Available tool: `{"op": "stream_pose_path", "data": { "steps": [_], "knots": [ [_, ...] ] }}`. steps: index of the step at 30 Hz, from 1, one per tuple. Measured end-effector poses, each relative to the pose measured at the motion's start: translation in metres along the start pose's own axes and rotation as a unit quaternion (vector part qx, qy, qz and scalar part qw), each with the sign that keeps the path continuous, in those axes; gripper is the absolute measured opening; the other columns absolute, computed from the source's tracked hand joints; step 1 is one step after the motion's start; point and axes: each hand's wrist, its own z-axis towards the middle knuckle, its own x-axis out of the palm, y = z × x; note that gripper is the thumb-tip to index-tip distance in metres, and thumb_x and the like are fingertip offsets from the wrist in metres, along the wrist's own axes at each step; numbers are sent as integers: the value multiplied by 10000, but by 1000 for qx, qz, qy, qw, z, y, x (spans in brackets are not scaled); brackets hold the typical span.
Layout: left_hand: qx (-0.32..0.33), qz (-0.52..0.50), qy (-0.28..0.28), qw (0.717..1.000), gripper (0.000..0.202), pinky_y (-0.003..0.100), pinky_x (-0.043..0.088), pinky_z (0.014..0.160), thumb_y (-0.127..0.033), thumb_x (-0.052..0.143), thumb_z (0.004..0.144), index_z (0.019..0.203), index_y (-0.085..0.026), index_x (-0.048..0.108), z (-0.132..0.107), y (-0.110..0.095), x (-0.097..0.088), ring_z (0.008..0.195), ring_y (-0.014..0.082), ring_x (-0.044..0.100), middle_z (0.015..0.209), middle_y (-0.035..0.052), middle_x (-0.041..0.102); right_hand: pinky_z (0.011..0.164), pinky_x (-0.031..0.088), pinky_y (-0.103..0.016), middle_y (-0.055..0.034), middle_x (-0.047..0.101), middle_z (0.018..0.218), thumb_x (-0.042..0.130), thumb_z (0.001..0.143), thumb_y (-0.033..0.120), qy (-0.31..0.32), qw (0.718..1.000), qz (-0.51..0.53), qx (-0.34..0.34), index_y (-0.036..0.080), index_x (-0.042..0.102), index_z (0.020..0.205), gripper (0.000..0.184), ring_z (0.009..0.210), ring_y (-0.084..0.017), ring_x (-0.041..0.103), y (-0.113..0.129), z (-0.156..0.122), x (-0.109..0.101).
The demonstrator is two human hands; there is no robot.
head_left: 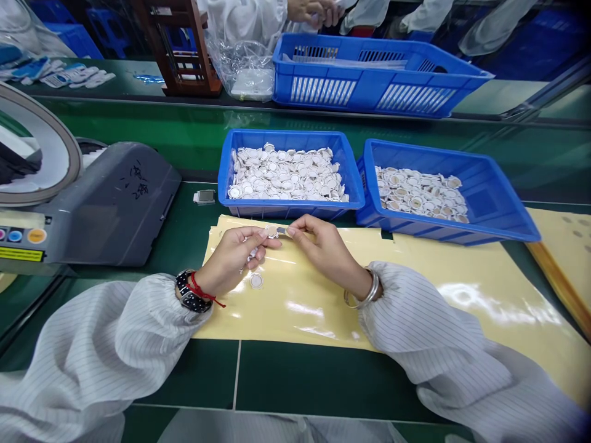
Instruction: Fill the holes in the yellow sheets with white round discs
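Over yellow sheeting, left hand pinches beige disc, right hand pinches grey piece.

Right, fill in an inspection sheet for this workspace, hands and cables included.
Surface: glossy yellow sheets over a green bench.
Job's things: small discs in left bin and right bin; one loose disc on the sheets.
Clutter: gray machine, small device beside it.
Hands: left hand holds a disc; right hand pinches a gray piece at its edge.
Cables: nothing clearly seen.
Surroundings: slotted blue basket, gloves, another person's hand.
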Motion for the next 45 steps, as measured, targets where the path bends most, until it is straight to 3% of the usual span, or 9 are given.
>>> {"op": "stream_pose_path", "data": {
  "steps": [5, 11, 17, 21, 25, 31, 36, 40, 45],
  "knots": [
    [0, -2, -3, 1000, 199, 192, 226, 394, -250, 571, 802, 712, -76, 604, 0, -2, 0, 363, 19, 309, 523, 26, 571, 661, 419, -258, -21, 606, 760, 478, 855, 315, 11, 999, 19, -25, 177, 541, 798, 162, 713, -146, 562, -1, -3, 1],
    [10, 0, 3, 1000, 214, 194, 248, 414, -260, 562, 811, 735, -68, 618, 0, 1, -2, 377, 16, 318, 592, 45, 594, 639, 419, -245, -22, 591, 752, 474, 863, 238, -9, 994, -39, -101, 179, 535, 796, 108, 695, -137, 550, -2, -5, 1],
    [4, -2, 5, 1000, 227, 192, 279, 443, -232, 517, 844, 776, -51, 635, 1, 2, -3, 361, 10, 313, 534, 7, 535, 607, 429, -253, -46, 550, 751, 440, 885, 201, -46, 961, -134, -239, 158, 543, 813, 132, 686, -136, 529, -11, -4, 4],
    [-6, -8, 1, 1000, 217, 192, 297, 457, -188, 486, 860, 760, -52, 622, 1, -1, -2, 351, 3, 310, 538, 6, 545, 625, 437, -277, -72, 565, 763, 441, 886, 194, -69, 938, -198, -277, 140, 560, 790, 162, 702, -151, 538, -13, -2, 4],
    [-14, -2, 11, 1000, 224, 189, 281, 444, -212, 496, 859, 760, -53, 620, 1, -2, -3, 350, 5, 313, 505, -11, 514, 623, 443, -266, -63, 577, 764, 453, 881, 198, -79, 951, -172, -246, 148, 570, 806, 148, 699, -144, 546, -9, -4, 4],
    [-24, 14, 29, 999, 241, 179, 230, 403, -251, 518, 846, 741, -59, 619, 1, 0, -5, 354, 8, 314, 476, -28, 467, 621, 452, -234, -14, 634, 716, 553, 822, 211, -49, 990, -47, -125, 162, 594, 763, 86, 665, -125, 580, 0, -3, 1],
    [-22, 12, 38, 999, 195, 168, 205, 371, -243, 565, 808, 730, -73, 621, 1, -1, -3, 371, 23, 316, 464, -27, 451, 653, 468, -257, -19, 652, 728, 576, 801, 276, -30, 998, 49, -37, 154, 611, 755, 134, 696, -143, 602, 6, -1, 1],
    [-30, 3, 43, 999, 222, 165, 192, 359, -283, 591, 790, 722, -75, 625, 1, -2, -4, 374, 21, 303, 474, -22, 456, 666, 472, -277, -27, 644, 734, 590, 787, 301, -69, 995, 60, -37, 150, 601, 755, 155, 703, -152, 599, 9, 3, -6],
    [-37, -11, 59, 998, 226, 165, 181, 358, -234, 517, 831, 714, -73, 624, 2, -4, -5, 364, 19, 307, 480, -16, 454, 732, 469, -283, -39, 656, 872, 572, 809, 289, 10, 996, 4, -84, 161, 606, 875, 148, 821, -166, 600, 12, 7, -20]
  ]
}}
